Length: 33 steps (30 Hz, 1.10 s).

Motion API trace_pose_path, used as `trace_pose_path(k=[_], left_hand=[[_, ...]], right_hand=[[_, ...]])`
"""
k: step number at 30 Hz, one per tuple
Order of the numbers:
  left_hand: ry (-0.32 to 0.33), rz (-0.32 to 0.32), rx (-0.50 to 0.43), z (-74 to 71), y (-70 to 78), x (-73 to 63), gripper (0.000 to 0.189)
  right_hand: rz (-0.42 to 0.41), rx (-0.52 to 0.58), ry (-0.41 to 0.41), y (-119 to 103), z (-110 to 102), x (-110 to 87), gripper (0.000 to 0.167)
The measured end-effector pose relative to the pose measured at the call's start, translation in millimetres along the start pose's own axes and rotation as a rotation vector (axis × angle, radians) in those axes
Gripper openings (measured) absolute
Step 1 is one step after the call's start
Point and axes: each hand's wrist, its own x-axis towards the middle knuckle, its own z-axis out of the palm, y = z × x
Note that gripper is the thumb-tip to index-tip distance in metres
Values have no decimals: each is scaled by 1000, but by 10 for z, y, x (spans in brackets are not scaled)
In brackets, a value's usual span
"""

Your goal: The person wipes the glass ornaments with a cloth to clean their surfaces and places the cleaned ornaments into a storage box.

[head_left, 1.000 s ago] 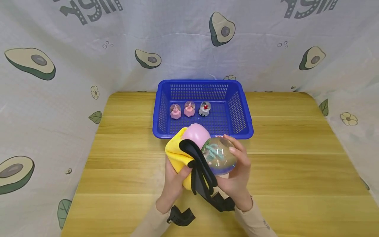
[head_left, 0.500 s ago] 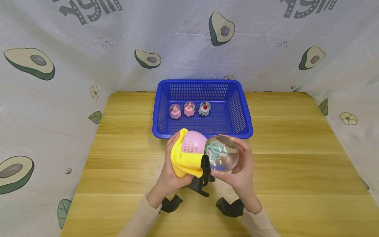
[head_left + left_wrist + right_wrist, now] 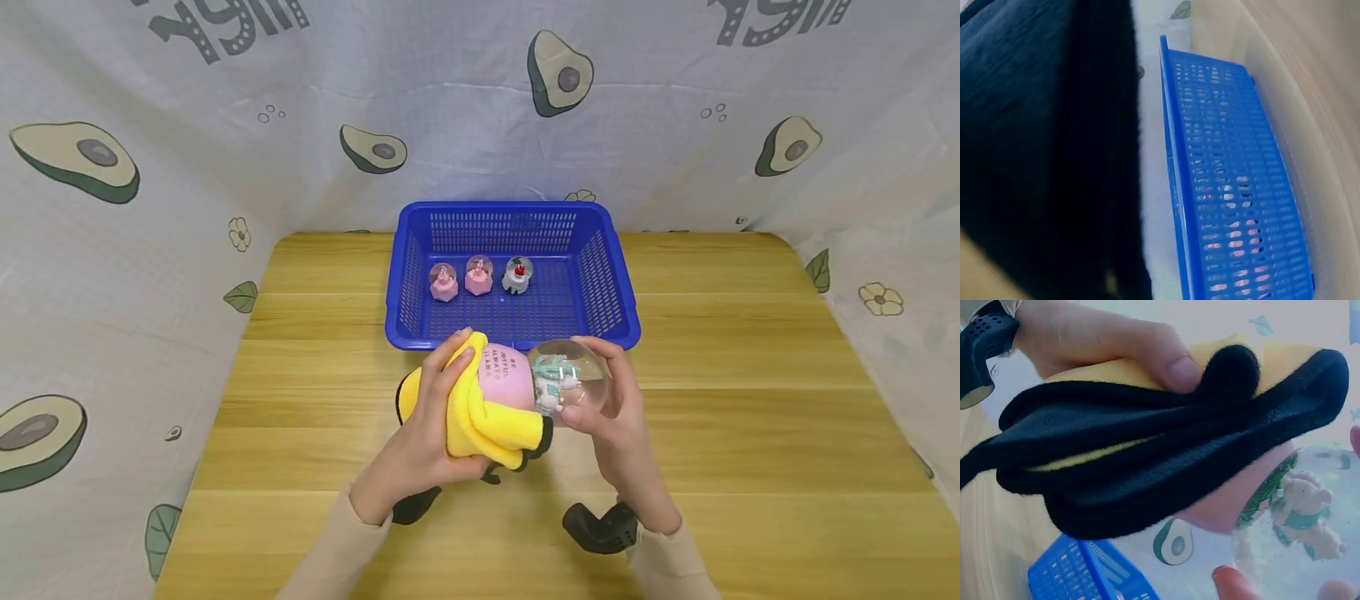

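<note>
A large snow globe lies tipped sideways between both hands, its pink lettered base (image 3: 506, 377) to the left and its clear dome (image 3: 588, 379) to the right. Inside the dome are green cactus shapes and a white animal figure (image 3: 1307, 506). My left hand (image 3: 427, 417) grips the base through a yellow cloth (image 3: 476, 417) with black edging, which wraps around it. The cloth's dark side fills much of the left wrist view. With thumb and fingers spread around the dome, my right hand (image 3: 618, 417) holds the glass.
A blue perforated basket (image 3: 626, 321) stands behind the hands at the table's far side. In it sit two small pink snow globes (image 3: 444, 286) (image 3: 479, 277) and a white one (image 3: 517, 277) with a red figure. A patterned curtain (image 3: 465, 100) hangs behind the wooden table (image 3: 750, 417).
The globe has turned so its base lettering shows and its dome points right. My left hand has moved over the cloth, whose black edge has swung down off the base.
</note>
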Motion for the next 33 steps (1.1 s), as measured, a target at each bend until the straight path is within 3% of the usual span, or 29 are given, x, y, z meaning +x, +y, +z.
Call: trace_pose_path(k=[3,5,10,14,20,23,29,33], left_hand=[[-4,-3,16,-23,-4,11,101],[11,-12,-22,-30,-17,19,99],[71,-102,-241,-37,-44,37,87],[102,-187,-405,-68,-51,51,85],[49,-249,-566,-138,-70,61,82],[-1,-237,-497,-137,-73,44,87],[-86,-114,-63,-35,-80,-43,108],[-78,-43,75,26,-69,-84,111]], right_hand=[[3,5,-25,-2,3,-6,64],[-8,-18,-21,8,11,-15,68],[-71,-155,-3,26,40,-49,79],[-194,-215,-63,73,46,-59,83],[-380,-273,-146,149,0,-36,83],[-386,-265,-165,142,-44,-13,83],[-337,-275,-123,92,-105,27,82],[-291,-320,-90,58,-102,30,82]])
